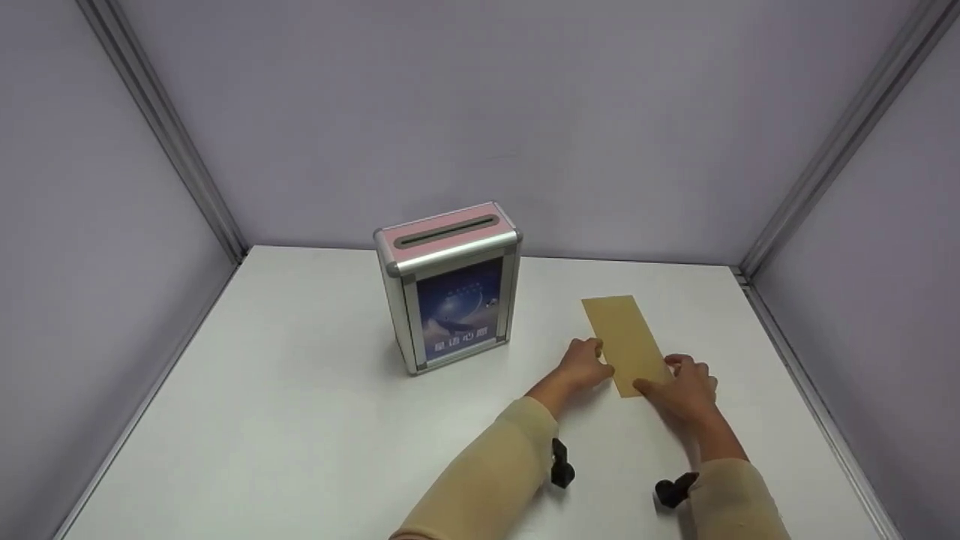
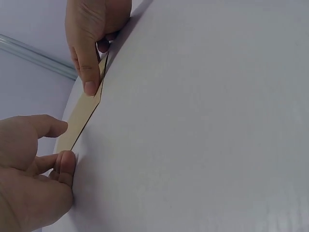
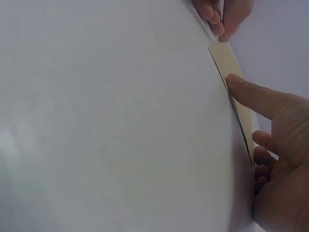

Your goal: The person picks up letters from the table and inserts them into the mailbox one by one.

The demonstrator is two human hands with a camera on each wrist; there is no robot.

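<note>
Your hands are picking the brown envelope [image 1: 626, 343] off the table [image 1: 300, 420]: the left hand [image 1: 584, 365] pinches its left edge, the right hand [image 1: 684, 388] grips its near corner, thumb on top. Next, lift it level and aim it at the slot [image 1: 447, 230] atop the box [image 1: 450, 289].

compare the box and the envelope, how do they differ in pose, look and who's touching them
The box stands upright on the table; the envelope lies flat. The box is pink on top with a slot, metal edges and a blue picture on its front; the envelope is plain tan. No hand touches the box; the left hand and right hand both hold the envelope's near end. Both sit on the same table.
</note>
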